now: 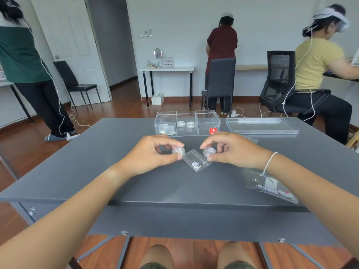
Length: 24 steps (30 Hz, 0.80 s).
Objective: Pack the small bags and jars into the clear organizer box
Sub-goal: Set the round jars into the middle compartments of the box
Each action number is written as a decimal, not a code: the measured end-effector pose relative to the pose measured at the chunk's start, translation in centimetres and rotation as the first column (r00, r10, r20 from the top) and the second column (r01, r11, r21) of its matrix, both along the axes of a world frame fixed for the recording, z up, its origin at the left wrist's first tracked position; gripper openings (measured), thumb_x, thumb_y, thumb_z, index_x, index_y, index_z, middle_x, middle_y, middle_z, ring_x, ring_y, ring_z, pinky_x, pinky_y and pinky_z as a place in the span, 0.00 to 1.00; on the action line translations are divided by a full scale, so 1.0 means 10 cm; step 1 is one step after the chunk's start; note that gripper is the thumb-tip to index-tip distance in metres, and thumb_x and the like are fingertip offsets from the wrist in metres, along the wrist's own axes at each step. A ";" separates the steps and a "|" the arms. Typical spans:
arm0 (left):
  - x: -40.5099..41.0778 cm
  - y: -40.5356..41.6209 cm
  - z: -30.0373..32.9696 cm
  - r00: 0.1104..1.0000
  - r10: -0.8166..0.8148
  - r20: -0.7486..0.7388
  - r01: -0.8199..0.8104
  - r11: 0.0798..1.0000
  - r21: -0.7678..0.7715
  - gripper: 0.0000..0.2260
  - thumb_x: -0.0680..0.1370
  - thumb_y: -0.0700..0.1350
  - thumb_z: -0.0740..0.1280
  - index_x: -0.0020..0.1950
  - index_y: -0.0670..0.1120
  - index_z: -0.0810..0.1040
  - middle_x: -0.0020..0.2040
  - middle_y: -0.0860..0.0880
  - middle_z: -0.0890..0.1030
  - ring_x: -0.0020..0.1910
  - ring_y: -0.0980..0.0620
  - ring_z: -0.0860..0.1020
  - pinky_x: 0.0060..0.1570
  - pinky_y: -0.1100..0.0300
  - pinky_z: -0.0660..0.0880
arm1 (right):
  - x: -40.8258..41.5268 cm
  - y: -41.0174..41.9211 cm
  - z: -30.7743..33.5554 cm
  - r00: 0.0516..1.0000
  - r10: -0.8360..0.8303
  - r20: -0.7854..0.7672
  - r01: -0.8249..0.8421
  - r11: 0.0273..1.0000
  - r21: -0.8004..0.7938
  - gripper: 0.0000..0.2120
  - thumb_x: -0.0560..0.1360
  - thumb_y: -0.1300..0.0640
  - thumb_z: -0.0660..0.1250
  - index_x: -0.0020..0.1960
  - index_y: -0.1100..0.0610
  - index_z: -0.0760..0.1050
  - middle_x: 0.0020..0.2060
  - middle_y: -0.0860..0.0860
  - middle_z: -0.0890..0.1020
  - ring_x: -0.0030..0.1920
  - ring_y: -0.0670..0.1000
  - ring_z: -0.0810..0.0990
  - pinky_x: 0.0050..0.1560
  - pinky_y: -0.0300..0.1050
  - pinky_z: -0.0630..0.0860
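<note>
My left hand [153,152] pinches a small clear jar [178,151] just above the grey table. A second small clear jar [209,151] is gripped by my right hand [231,150]. Between the two jars lies a small clear bag of white beads [196,161]. Another clear bag of beads [272,186] lies under my right forearm. The clear organizer box [206,117] stands open at the far side; its middle compartment holds two jars [185,124] and its left compartment holds small bags [165,131].
The box's clear lid [262,126] lies flat to the right of the box. The grey table [77,162] has its near edge just below my forearms. Three people stand or sit at other tables, with black chairs behind.
</note>
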State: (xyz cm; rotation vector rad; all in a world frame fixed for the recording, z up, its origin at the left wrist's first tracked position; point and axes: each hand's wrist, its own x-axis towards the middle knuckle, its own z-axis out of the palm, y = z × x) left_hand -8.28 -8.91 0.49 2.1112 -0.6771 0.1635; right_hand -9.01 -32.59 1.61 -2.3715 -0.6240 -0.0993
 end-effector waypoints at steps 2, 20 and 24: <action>0.13 -0.01 0.11 0.999 0.026 0.019 -0.025 0.999 -0.026 0.09 0.68 0.46 0.74 0.45 0.58 0.82 0.39 0.61 0.80 0.37 0.67 0.73 0.37 0.77 0.66 | 0.08 0.02 0.08 1.000 -0.003 0.003 0.003 0.999 0.040 0.11 0.69 0.57 0.71 0.45 0.42 0.76 0.29 0.44 0.71 0.25 0.38 0.69 0.30 0.26 0.66; 1.63 -0.39 0.50 0.990 0.143 -0.008 -0.130 0.923 0.361 0.07 0.68 0.49 0.73 0.45 0.51 0.83 0.38 0.59 0.80 0.43 0.59 0.78 0.44 0.68 0.69 | 0.98 0.01 0.38 0.982 -0.163 0.097 0.143 0.972 0.185 0.10 0.70 0.60 0.70 0.49 0.50 0.77 0.36 0.38 0.76 0.35 0.46 0.74 0.37 0.25 0.67; 1.79 -0.45 0.47 0.989 0.132 -0.068 -0.077 0.850 0.520 0.07 0.67 0.47 0.73 0.44 0.52 0.83 0.37 0.62 0.78 0.43 0.58 0.76 0.49 0.64 0.67 | 1.08 0.00 0.32 0.980 -0.176 0.096 0.153 0.966 0.209 0.10 0.69 0.60 0.70 0.48 0.50 0.78 0.33 0.36 0.75 0.38 0.50 0.75 0.42 0.28 0.69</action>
